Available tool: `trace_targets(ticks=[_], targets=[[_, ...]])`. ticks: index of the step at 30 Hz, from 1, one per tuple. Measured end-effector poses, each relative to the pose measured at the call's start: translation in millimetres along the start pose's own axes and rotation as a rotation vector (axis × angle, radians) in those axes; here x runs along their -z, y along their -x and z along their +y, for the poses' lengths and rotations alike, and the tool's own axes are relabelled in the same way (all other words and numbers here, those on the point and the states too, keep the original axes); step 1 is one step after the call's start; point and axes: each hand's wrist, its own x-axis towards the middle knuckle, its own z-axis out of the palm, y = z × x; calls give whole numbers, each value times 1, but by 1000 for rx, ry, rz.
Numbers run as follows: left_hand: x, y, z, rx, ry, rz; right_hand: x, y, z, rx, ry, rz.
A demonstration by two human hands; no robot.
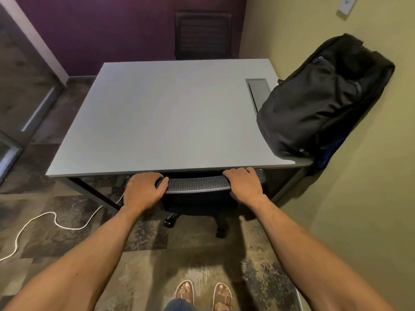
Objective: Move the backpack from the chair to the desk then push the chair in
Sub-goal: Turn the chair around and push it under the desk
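Grey desk bears the backpack; both hands grip the chair backrest.

A white cable snakes across the patterned carpet at lower left; a purple wall fills the top of the frame, with a dark vent grille at top centre; a yellow-green wall runs down the right side, bearing a pale switch plate at upper right; a glass door with a metal handle stands at far left.
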Motion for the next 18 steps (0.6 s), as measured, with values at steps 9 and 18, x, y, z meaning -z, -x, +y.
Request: trace_targets(ticks=[9,18], targets=[[-3,-23,-25,-36,-13,31,-3,-16,-13,-5,-11,40],[-4,-22,-27,-37,-16,11,-2,-13,-15,-33,-44,38]])
